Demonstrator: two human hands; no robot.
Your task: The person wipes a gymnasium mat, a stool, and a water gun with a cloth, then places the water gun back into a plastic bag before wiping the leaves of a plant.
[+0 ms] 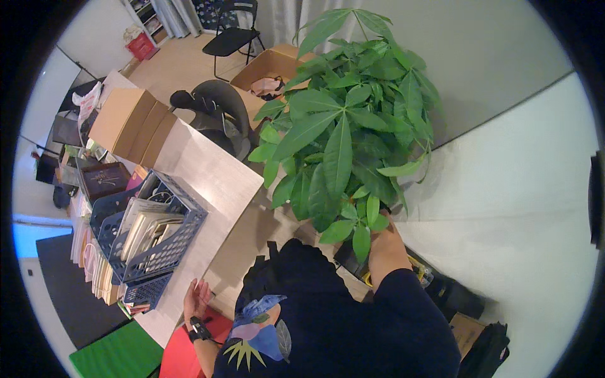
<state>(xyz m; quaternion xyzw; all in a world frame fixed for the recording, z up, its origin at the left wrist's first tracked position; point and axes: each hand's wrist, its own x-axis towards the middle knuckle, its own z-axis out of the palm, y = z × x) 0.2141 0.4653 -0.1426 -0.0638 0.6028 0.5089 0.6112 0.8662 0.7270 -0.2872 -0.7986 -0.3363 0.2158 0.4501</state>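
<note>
A large leafy potted plant, likely a money tree (340,113), stands before me, its glossy leaves spreading over the upper middle of the view. My right forearm (388,250) reaches under its lower leaves; the right hand itself is hidden by foliage, and what it touches cannot be seen. My left hand (197,295) is beside the edge of the pale desk (220,179), palm partly upward, fingers apart and holding nothing. A black device is strapped to the left wrist. The plant's pot is hidden.
Blue plastic file racks (189,236) full of papers and a cardboard box (125,123) stand on the desk. Behind it are a dark office chair (220,113), an open carton (264,71) and a black folding chair (231,40). A red surface (182,349) lies low left; bags (484,349) sit lower right.
</note>
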